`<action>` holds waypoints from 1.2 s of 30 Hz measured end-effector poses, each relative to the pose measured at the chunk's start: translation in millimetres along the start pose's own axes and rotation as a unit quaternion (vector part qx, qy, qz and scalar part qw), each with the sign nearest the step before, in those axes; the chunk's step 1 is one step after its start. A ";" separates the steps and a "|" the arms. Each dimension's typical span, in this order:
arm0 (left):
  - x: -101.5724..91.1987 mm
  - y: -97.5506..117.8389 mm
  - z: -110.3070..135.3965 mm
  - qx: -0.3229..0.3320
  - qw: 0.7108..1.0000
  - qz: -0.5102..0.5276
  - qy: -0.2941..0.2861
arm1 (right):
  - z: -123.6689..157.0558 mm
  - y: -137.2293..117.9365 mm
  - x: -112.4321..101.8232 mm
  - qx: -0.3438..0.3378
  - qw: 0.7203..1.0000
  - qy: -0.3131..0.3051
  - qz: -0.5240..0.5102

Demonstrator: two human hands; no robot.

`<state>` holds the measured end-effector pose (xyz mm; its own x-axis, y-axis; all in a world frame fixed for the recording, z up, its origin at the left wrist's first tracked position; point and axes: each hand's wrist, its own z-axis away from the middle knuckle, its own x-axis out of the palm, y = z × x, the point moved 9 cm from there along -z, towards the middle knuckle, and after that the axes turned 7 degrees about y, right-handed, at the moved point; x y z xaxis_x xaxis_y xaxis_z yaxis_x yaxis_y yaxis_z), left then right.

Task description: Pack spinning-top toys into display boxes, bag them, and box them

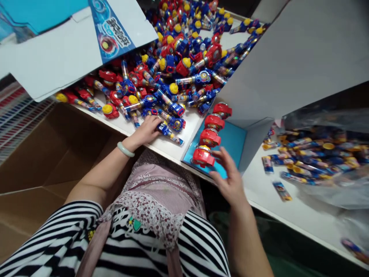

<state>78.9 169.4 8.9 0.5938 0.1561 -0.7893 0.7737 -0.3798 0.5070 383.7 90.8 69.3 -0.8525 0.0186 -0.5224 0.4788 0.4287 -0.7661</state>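
Note:
A large heap of red, blue and yellow plastic toys [178, 57] covers the white table [178, 148]. My left hand [147, 130], with a pale green bangle on the wrist, rests at the heap's near edge with fingers curled on a blue toy [170, 132]. My right hand [229, 179] hovers with fingers spread beside a row of several red toys [211, 132] standing in an open blue-lined display box [235, 142]. It touches or nearly touches the nearest red toy [203, 157].
The box's white lid [288, 65] rises at the right. Another white and blue printed box [72, 42] lies at the upper left. An open brown carton [43, 154] is at the left. A clear bag of small toys [317, 154] lies on the right.

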 end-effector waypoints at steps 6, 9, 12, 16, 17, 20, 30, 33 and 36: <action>-41.1 12.1 -4.0 0.074 0.991 0.114 0.000 | -60.7 -42.1 -24.9 -0.040 0.998 0.032 -0.026; -87.9 46.9 -25.5 0.092 0.989 0.090 0.072 | -109.8 -92.8 37.0 -0.152 0.981 -0.117 0.008; -120.5 88.1 -55.9 0.092 0.989 0.045 0.104 | -148.8 -122.1 78.7 -0.193 0.968 -0.160 0.011; -123.3 85.1 -75.2 0.052 0.986 0.051 0.148 | -161.2 -117.0 40.1 -0.184 0.982 -0.048 0.011; -111.3 73.8 -74.3 0.049 0.987 0.056 0.142 | -157.2 -106.2 12.2 -0.168 0.985 0.012 0.019; -47.6 35.6 -64.7 0.061 0.995 0.041 0.064 | -132.6 -59.3 -74.4 -0.111 0.975 0.186 0.055; 18.7 10.2 -65.6 0.073 0.994 0.086 0.007 | -128.0 70.9 -65.8 0.008 0.981 0.152 0.123; 2.8 0.4 -59.2 0.032 0.995 0.095 -0.022 | -123.6 70.9 -62.7 0.004 0.987 0.106 0.123; -14.7 -2.1 -51.6 -0.032 0.990 0.137 0.007 | -122.8 78.8 -59.3 -0.004 0.991 0.057 0.117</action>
<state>80.0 215.0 37.3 0.7856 0.0682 -0.6150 0.5960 -0.3503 0.7225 446.3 234.4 85.9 -0.7362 0.2201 -0.6400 0.6655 0.4073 -0.6254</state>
